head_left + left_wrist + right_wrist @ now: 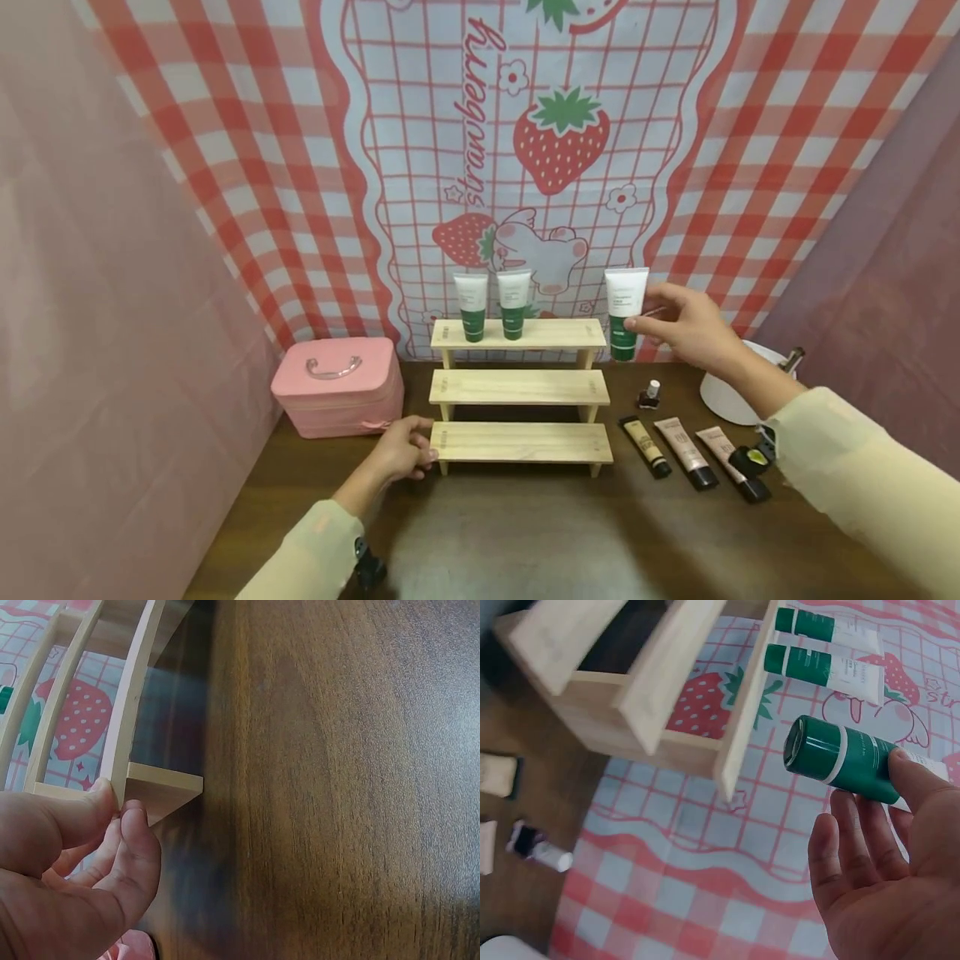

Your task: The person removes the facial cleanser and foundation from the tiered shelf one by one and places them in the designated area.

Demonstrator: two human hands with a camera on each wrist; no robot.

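Observation:
A three-step wooden rack (pixel 521 387) stands on the brown table against the patterned cloth. Two white and green squeeze tubes (pixel 513 305) stand caps down on its top step, left of the middle. My right hand (pixel 693 329) pinches a third such tube (pixel 626 312), held cap down in the air just right of the top step. In the right wrist view the thumb and fingers grip this tube (pixel 847 756) around its middle, its green cap toward the rack. My left hand (pixel 401 450) pinches the left end of the bottom step (pixel 120 735) between thumb and fingers.
Left of the rack sits a pink case (pixel 337 385) with a clear handle. Right of it lie a gold tube (pixel 645 446) and two pink tubes (pixel 686 452) with black caps. Behind them stands a small dark bottle (pixel 649 395), and a white container (pixel 727 392) is partly behind my right arm.

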